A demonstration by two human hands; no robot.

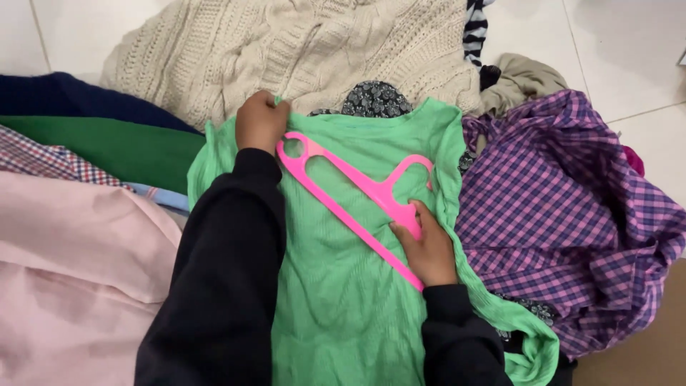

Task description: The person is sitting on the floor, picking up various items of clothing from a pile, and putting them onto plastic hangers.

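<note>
Pale floor tiles [629, 50] carry a heap of clothes: a cream sweater [300, 43] beyond the hands, a purple plaid shirt [564, 207] right of them, pink cloth [71, 271] and a dark green garment [121, 146] to the left. The left hand [261, 121] is closed on the collar edge of a green top [343, 286] spread between both sleeves, while the right hand [427, 250], fingers curled, grips a pink hanger [357, 189] lying slantwise on the top. Judged step: fitting hanger to top; next, the hanger's far end probably needs guiding toward the opening under the left hand.
</note>
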